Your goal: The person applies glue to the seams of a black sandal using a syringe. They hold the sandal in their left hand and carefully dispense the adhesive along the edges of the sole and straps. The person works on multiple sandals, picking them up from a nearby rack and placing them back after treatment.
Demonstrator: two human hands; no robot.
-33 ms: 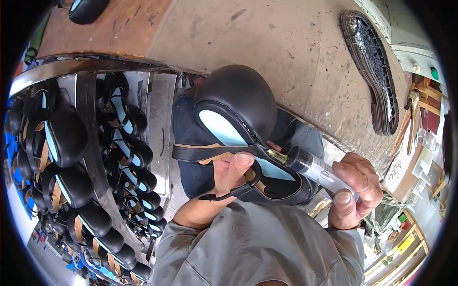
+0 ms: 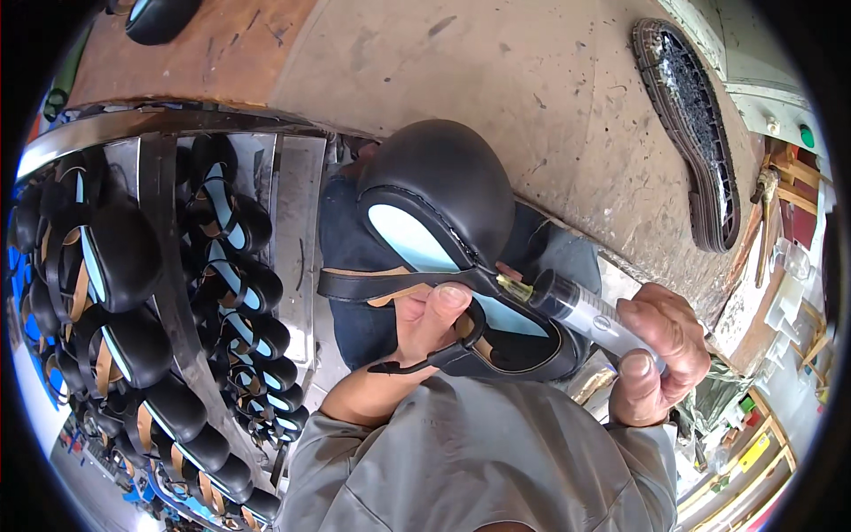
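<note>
A black shoe (image 2: 441, 173) with a rounded toe, a light blue inside and loose ankle straps lies across my lap, toe away from me. My left hand (image 2: 434, 315) grips it at the middle, thumb on the tan underside of the strap (image 2: 363, 285); its other fingers are mostly hidden. My right hand (image 2: 660, 355) is wrapped round a clear plastic syringe (image 2: 594, 316) with a black end and a yellowish needle hub (image 2: 516, 287). The syringe slants left, its tip right by the shoe's side edge where the strap joins. Whether the tip touches is hard to see.
Racks on the left hold several similar black shoes (image 2: 133, 341). Ahead stands a worn brown workbench (image 2: 381, 80), with a dark shoe sole (image 2: 696, 133) on its right and another black shoe (image 2: 161, 21) at its far left. Wooden frames (image 2: 753, 452) stand at the lower right.
</note>
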